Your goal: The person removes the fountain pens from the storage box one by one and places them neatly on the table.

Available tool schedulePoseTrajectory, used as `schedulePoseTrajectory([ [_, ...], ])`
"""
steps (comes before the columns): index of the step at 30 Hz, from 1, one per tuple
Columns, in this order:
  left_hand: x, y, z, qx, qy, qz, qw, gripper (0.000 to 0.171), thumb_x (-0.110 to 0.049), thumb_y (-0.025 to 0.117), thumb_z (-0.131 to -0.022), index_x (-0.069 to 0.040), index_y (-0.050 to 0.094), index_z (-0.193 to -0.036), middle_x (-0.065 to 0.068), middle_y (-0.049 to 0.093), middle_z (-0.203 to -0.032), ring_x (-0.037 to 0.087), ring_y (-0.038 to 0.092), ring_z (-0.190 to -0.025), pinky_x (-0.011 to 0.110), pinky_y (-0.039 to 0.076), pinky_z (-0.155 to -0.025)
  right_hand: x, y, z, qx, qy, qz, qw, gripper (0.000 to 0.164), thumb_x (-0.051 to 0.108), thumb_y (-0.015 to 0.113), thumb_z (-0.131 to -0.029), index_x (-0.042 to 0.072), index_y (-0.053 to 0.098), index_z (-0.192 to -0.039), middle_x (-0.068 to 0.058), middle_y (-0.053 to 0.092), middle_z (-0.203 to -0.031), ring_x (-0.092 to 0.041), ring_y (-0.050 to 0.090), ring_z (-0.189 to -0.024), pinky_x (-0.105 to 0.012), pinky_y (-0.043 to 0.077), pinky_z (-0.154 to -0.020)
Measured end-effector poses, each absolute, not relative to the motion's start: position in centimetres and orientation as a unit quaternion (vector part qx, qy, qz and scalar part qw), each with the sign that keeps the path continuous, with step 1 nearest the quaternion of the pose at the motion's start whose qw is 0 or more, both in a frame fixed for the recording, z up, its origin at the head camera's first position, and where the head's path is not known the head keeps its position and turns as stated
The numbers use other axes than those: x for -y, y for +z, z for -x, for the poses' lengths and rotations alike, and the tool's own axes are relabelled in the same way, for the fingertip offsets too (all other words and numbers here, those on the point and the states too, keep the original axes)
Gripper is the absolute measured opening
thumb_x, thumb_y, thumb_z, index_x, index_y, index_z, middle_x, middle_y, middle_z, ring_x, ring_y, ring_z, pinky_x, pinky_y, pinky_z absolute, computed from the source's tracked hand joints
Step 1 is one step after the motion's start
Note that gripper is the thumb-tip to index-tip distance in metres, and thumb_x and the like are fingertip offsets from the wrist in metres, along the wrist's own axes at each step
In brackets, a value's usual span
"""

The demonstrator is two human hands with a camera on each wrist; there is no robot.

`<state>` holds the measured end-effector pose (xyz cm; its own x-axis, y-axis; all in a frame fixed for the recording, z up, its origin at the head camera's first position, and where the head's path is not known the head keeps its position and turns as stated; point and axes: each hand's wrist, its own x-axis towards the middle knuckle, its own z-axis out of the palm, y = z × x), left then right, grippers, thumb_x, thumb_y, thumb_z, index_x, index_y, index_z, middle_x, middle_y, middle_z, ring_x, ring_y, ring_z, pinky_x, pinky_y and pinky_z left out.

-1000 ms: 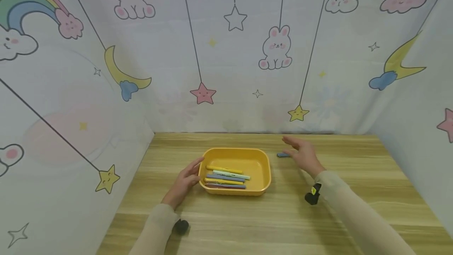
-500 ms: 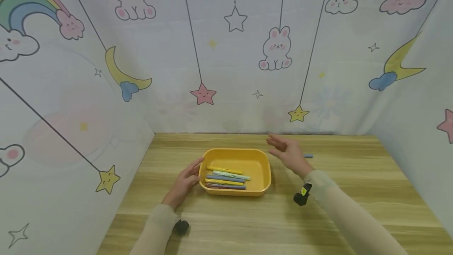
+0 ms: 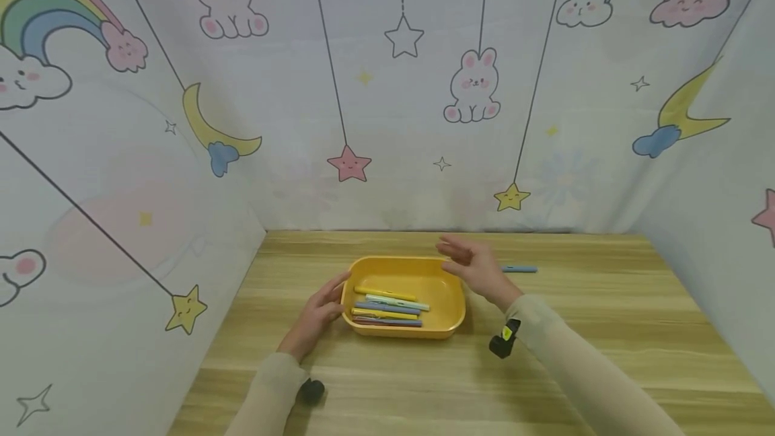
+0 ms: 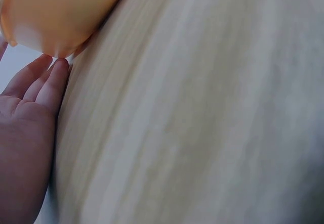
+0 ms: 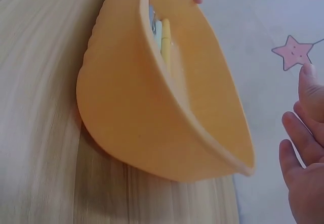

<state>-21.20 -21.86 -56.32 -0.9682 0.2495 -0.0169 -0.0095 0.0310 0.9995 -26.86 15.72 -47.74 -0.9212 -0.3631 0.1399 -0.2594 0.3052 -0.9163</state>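
Note:
A yellow plastic basket [image 3: 404,333] stands on the table in the head view, with several pens lying in its left part: yellow pens [image 3: 385,294], a pale green one [image 3: 412,304] and blue ones among them. My left hand [image 3: 313,315] rests its extended fingertips against the basket's left end; the left wrist view shows those fingers [image 4: 55,85] at the basket's wall [image 4: 66,11]. By the back right corner, my right hand [image 3: 480,272] holds nothing, its fingers loosely spread. In the right wrist view its fingers [image 5: 298,138] are apart from the basket [image 5: 131,102].
A blue pen [image 3: 521,269] lies on the wooden table [image 3: 436,382] to the right of the basket, partly behind my right hand. A white curtain [image 3: 399,200] printed with stars and rabbits rises along the table's back edge and sides.
My right hand has moved left, from over the blue pen to the basket's right end, uncovering part of that pen on the table. My left hand stays at the basket.

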Motion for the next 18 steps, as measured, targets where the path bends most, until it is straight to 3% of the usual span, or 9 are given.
schedulePoseTrajectory([
  [18,21.8,-56.5,21.2,-0.714,0.69,-0.081,0.088,0.069,-0.001,0.053,-0.096,-0.02,0.044,-0.161,0.016,0.042,-0.165,0.035,0.039,-0.152,0.057,0.034,-0.12,-12.8,-47.0,26.7,-0.788,-0.566,0.233,0.064,0.059,0.003,0.069,-0.099,0.014,0.053,-0.155,-0.012,0.061,-0.149,-0.031,0.058,-0.138,-0.039,0.056,-0.1],
])
